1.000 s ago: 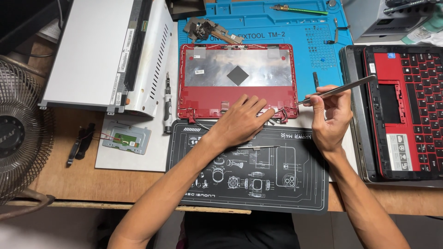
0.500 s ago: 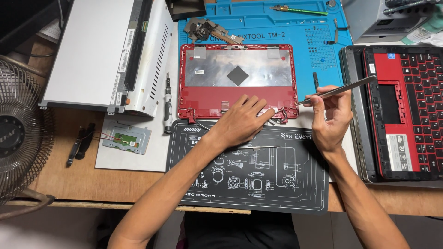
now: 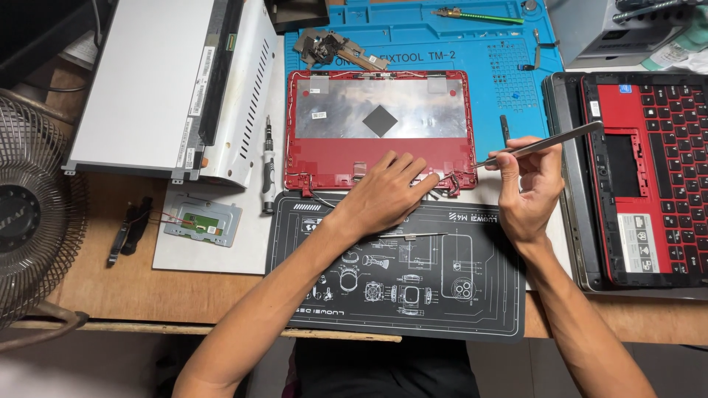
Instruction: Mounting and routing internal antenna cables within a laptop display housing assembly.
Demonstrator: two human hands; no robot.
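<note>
A red laptop lid shell (image 3: 332, 158) lies open-side up with a silver foil lining and a dark square patch. My left hand (image 3: 385, 193) rests flat on its near edge, fingers spread toward the right hinge corner (image 3: 450, 182) where thin wires gather. My right hand (image 3: 529, 188) holds metal tweezers (image 3: 549, 141), their tips pointing left at that same corner.
A black printed work mat (image 3: 442, 295) lies under my forearms, a blue repair mat (image 3: 442, 44) behind the shell. A red keyboard deck (image 3: 649, 169) sits right; a grey panel (image 3: 147, 88), screwdriver (image 3: 268, 166), small circuit board (image 3: 203, 223) and fan (image 3: 29, 214) sit left.
</note>
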